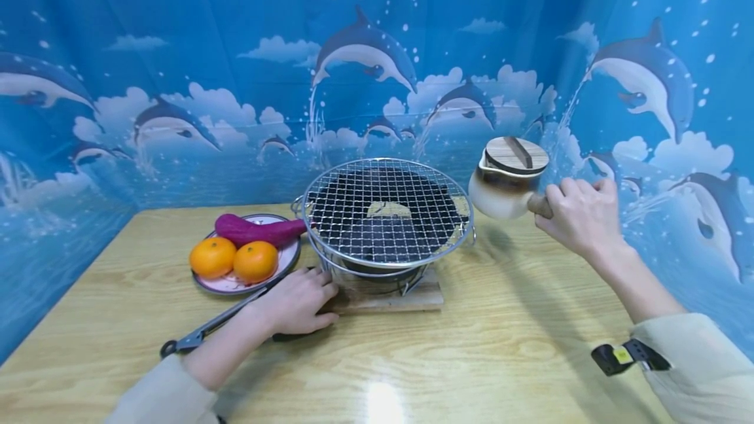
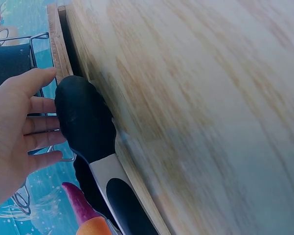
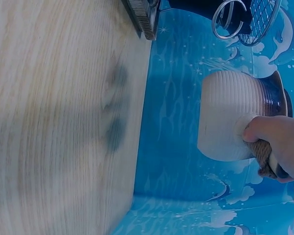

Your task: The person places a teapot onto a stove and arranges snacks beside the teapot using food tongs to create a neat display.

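Observation:
My right hand (image 1: 580,214) grips the wrapped side handle (image 3: 264,156) of a small white-and-brown ceramic teapot (image 1: 501,196) with a wooden lid (image 1: 516,154). The teapot is held up off the table, right of the round grill. Its shadow falls on the tabletop in the right wrist view. My left hand (image 1: 300,300) is at the front left of the grill's wooden base (image 1: 383,296). In the left wrist view its fingers (image 2: 41,122) are spread loosely beside the black head of a pair of tongs (image 2: 85,117); whether they touch it I cannot tell.
A wire mesh (image 1: 389,214) tops the tabletop grill in the middle. Left of it, a plate (image 1: 288,254) bears two oranges (image 1: 256,262) and a purple eggplant-shaped thing (image 1: 253,231). The tongs' handle end (image 1: 191,340) points to the front left. A blue dolphin curtain (image 1: 365,116) hangs behind.

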Demonstrator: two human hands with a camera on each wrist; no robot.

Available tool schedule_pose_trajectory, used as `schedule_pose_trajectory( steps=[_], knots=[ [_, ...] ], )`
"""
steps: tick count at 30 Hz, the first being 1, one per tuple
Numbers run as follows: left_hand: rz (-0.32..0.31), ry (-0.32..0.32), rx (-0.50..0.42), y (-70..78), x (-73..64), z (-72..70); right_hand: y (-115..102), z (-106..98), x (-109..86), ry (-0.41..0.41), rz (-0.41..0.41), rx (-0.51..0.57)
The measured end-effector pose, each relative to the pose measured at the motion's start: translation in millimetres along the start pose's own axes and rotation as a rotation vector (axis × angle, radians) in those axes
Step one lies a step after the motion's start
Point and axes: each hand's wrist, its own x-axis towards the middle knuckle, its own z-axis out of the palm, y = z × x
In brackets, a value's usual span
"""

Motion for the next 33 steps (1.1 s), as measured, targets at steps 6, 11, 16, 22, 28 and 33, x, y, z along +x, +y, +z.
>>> schedule_pose_trajectory(
  steps=[6,11,16,22,28,33],
  knots=[
    [-0.014,-0.016,-0.012,1.0,-0.7,-0.8,-1.1,-0.6,1.1,-0.020,-0.009,0.020],
    [-0.017,-0.017,-0.017,1.0,-1.0,-0.7,-2.6,-1.4,1.8,-0.053,-0.007,0.020],
    [-0.010,-0.009,-0.018,0.7,-0.8,-0.5,-4.3,-1.2,3.5,-0.051,-0.002,0.023],
    [-0.003,-0.003,-0.022,0.6,-1.0,-1.3,-5.3,-1.6,5.8,-0.064,0.011,0.031],
    [0.002,-0.001,-0.013,0.1,-1.0,-2.1,-5.0,-4.3,9.2,-0.106,0.022,0.019],
    [0.005,0.000,0.002,0.3,-0.6,-2.3,-3.1,-6.0,12.6,-0.105,0.026,0.020]
  ],
)
